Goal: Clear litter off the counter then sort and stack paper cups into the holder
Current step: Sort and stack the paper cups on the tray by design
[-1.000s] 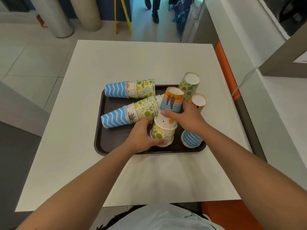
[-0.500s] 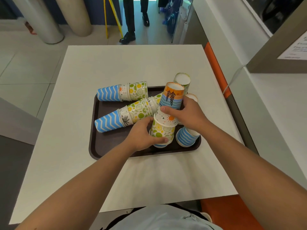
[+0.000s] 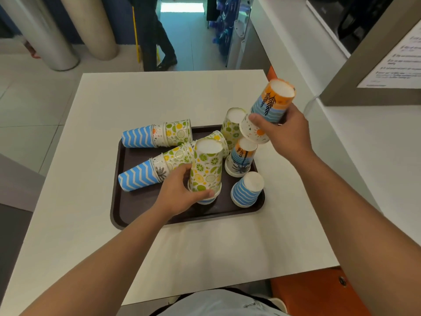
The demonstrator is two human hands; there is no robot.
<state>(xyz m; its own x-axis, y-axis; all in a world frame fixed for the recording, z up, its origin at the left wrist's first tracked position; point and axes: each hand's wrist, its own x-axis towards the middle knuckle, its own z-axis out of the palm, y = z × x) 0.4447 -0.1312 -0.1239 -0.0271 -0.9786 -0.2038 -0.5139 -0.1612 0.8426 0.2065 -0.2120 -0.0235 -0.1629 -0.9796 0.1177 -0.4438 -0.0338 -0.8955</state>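
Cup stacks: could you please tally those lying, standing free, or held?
Lying: 2, upper chevron stack, lower chevron stack
Standing free: 3, citrus cup, palm stack, striped stack
Held: 2, citrus stack in left hand, sunset stack in right hand
Total: 7

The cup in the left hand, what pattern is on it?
Green and yellow citrus slices on white, seen in the head view: the cup gripped by the left hand.

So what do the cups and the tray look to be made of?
Cups: apparently paper, matte printed patterns, plain white bases and thin rolled rims. Tray: probably moulded plastic, dark brown, dull finish with a soft sheen and a rounded raised rim.
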